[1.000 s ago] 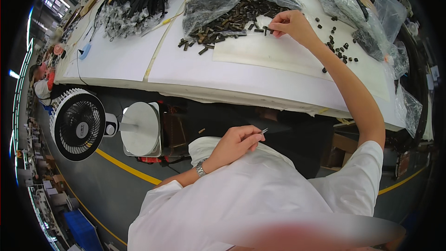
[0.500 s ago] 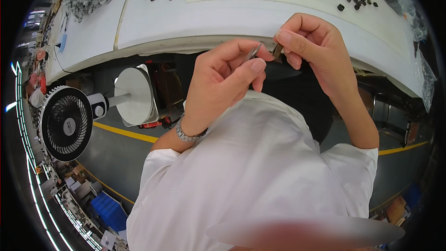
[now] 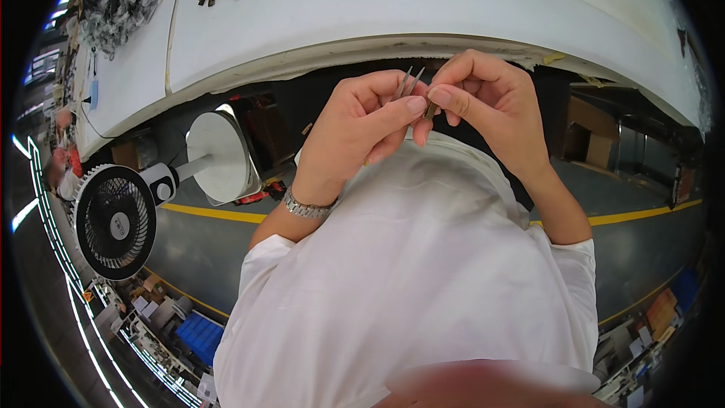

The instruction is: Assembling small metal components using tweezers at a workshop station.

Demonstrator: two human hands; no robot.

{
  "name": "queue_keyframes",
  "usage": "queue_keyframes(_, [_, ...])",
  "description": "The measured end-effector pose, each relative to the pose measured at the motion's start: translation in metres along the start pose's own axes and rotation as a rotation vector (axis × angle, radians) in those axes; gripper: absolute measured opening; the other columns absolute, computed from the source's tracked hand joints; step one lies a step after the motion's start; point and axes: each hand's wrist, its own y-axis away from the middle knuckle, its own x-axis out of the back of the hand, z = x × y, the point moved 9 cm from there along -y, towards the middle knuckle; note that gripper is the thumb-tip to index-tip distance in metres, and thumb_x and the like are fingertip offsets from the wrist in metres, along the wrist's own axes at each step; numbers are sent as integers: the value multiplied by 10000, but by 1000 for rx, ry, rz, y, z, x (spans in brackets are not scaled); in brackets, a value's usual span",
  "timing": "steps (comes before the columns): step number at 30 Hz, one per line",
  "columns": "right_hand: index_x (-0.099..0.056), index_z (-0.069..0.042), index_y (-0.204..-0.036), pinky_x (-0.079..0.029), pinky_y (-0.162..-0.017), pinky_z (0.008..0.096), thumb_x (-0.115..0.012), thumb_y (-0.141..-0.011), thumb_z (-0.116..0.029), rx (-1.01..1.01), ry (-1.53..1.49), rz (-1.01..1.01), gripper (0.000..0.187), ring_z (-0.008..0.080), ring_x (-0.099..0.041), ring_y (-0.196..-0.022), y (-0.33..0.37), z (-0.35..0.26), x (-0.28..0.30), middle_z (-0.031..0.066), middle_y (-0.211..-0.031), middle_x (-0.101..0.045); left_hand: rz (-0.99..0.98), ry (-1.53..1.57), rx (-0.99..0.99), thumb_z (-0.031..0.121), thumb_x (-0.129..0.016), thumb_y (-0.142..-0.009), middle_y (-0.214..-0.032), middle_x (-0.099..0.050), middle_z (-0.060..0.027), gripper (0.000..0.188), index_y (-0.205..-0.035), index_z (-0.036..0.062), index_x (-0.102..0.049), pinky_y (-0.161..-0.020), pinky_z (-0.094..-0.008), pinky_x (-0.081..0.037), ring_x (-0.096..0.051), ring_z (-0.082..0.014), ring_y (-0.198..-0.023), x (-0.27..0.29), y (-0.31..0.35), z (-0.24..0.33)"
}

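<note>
**Tweezers (image 3: 408, 81) left, dark piece (image 3: 430, 111) right**

A fan (image 3: 115, 223) stands at my left. My left grip (image 3: 351, 121) is closed around the tweezers, whose tips point up, slightly apart. Just beside, on my side of the tabletop (image 3: 377, 7), my right grip (image 3: 495, 109) pinches the dark piece near my left fingertips.

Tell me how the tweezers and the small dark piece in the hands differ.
The tweezers look silvery; the dark piece is brownish. The tweezers show two slim prongs with tips apart, whereas the dark piece looks short and blocky. The left hand holds the tweezers; the right hand pinches the dark piece. Both are partly hidden by the hands.
</note>
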Motion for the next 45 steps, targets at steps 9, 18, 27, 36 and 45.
queue_keyframes(9, [-685, 5, -919, -465, -636, 250, -748, -946, -61, -13, 367, -75, 95, 76, -570, -671, 4, -7, -13, 49, -797, -674, -25, -240, 101, 82, -671, -979, -772, -695, -13, 132, -1048, -19, -719, -482, -202, -305, -442, 8, -549, 4, 12, 5])
queue_keyframes(18, [-665, 13, -975, -488, -667, 227, -720, -981, -12, -82, 141, 100, 60, 63, -612, -732, 24, 43, -16, 26, -868, -689, 186, -568, -235, 88, -689, -898, -669, -627, -36, 98, -878, -3, -659, -581, -264, -437, -562, -72, -628, 9, 19, -8])
queue_keyframes(27, [-639, 2, -980, -485, -671, 218, -702, -1009, -26, -89, 63, 198, 75, 57, -608, -733, 19, 67, -5, 7, -860, -665, 359, -782, -449, 80, -716, -857, -681, -639, -115, 120, -905, -8, -650, -564, -342, -499, -631, -229, -578, 14, 15, -4])
queue_keyframes(36, [-615, 2, -1007, -526, -684, 237, -686, -1022, -40, -86, -31, 225, 84, 74, -623, -741, 23, 71, -9, 32, -870, -661, 345, -771, -440, 85, -710, -870, -691, -659, -133, 104, -896, 0, -657, -576, -357, -520, -662, -280, -591, 15, 13, -15])
queue_keyframes(45, [-627, 4, -1012, -545, -685, 245, -683, -1020, -38, -108, -5, 185, 70, 84, -638, -767, 23, 84, -5, 36, -888, -672, 369, -843, -454, 102, -714, -873, -702, -669, -143, 115, -893, 7, -652, -574, -370, -525, -675, -300, -602, 15, 13, -15])
